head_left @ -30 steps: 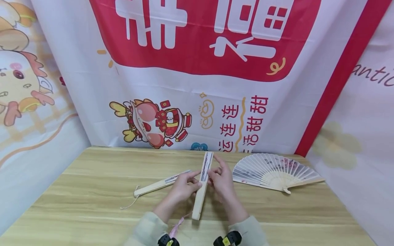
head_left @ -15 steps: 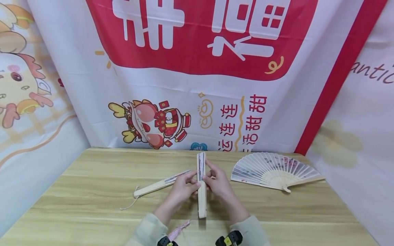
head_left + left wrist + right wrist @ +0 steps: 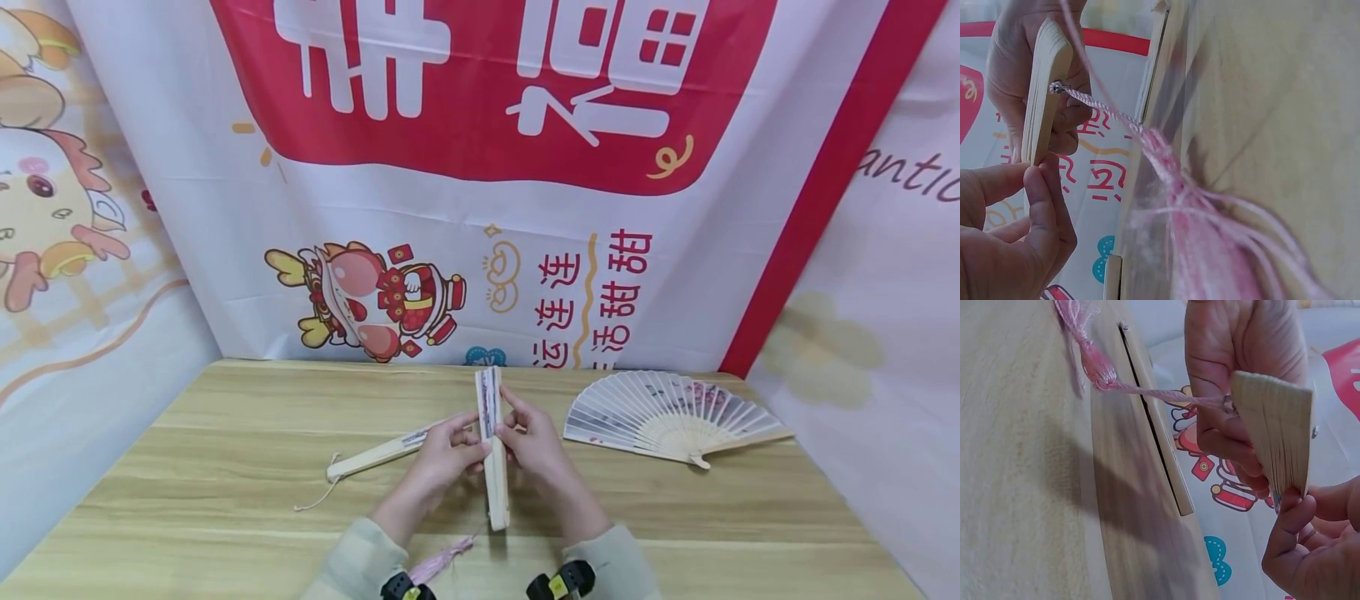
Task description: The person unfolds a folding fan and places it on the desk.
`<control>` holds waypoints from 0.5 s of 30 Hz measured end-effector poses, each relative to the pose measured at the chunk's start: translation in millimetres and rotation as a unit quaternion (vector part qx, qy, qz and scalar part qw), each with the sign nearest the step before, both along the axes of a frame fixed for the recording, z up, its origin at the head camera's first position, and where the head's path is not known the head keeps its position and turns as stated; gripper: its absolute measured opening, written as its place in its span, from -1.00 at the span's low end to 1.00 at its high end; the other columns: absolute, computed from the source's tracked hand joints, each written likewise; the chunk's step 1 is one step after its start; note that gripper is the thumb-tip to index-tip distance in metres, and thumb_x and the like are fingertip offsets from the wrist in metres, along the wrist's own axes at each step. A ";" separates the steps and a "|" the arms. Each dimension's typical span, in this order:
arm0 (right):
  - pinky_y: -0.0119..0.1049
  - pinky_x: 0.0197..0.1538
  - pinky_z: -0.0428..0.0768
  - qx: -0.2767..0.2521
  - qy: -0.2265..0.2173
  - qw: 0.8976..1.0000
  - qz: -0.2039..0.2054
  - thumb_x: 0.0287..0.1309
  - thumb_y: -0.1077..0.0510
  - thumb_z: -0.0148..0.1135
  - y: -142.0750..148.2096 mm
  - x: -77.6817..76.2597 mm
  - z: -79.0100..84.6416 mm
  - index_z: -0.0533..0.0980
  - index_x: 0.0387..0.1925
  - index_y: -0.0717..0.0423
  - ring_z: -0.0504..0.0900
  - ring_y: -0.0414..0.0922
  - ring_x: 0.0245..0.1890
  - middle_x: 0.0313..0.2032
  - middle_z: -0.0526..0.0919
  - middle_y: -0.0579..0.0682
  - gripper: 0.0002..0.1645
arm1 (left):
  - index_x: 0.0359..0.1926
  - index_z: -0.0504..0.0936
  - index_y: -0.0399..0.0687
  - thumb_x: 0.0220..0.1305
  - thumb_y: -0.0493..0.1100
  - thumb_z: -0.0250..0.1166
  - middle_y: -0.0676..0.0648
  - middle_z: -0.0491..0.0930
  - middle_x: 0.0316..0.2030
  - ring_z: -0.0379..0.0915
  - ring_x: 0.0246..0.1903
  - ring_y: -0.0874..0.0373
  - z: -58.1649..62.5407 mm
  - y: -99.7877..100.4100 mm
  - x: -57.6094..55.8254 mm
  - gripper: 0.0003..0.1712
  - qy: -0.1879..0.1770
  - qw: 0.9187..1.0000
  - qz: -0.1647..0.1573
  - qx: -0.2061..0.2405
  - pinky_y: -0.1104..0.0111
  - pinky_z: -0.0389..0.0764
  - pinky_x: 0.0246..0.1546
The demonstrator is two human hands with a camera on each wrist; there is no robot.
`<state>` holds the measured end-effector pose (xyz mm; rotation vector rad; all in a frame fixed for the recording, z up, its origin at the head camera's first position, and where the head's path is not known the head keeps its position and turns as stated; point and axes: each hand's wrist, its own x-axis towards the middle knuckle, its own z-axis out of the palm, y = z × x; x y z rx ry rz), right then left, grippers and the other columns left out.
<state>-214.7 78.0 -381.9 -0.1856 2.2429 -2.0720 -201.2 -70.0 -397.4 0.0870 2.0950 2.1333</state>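
Pale wood, the held fan [image 3: 496, 487] is pinched tightly between fingers and thumb of both left hand [image 3: 447, 450] and right hand [image 3: 532, 442], one each side, above the table [image 3: 225, 517]. Its ribs are stacked close, printed leaf at the far end, pink tassel [image 3: 442, 560] at the near. Woodgrain tabletop carries a folded fan [image 3: 378, 454] left, a spread fan [image 3: 675, 421] right; behind hangs a red-and-white banner [image 3: 450, 204].

Sleeves [image 3: 352, 562] [image 3: 611, 567], pale grey-beige, one pair, ending short of the bare hands [image 3: 446, 454] [image 3: 534, 442], black units [image 3: 396, 585] [image 3: 577, 577], two, one at each sleeve, each bearing a yellow patch [image 3: 557, 587]
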 end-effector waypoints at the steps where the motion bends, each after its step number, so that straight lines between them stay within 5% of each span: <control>1: -0.50 -0.60 0.33 -0.004 -0.004 1.000 0.000 0.25 0.46 0.11 0.4 -0.4 0.0 0.25 0.46 0.04 0.31 -0.25 -0.61 -0.40 0.42 -0.04 -0.23 | 0.38 0.31 -0.37 0.20 -0.47 0.28 -0.11 0.59 -0.36 0.49 -0.49 0.26 -0.2 -0.2 -0.1 -0.29 -0.001 1.000 0.001 0.003 0.51 0.63 -0.43; 15: -0.47 -0.62 0.14 -0.075 -0.063 0.995 0.016 0.30 0.43 0.05 1.3 -4.1 -2.7 0.22 0.48 -0.06 0.17 -0.27 -0.68 -0.46 0.43 -0.14 -0.23 | 0.42 0.28 -0.26 0.18 -0.45 0.27 -0.01 0.63 -0.40 0.52 -0.56 0.25 -0.4 -3.0 -0.8 -0.23 -0.049 0.998 0.019 0.038 0.47 0.66 -0.45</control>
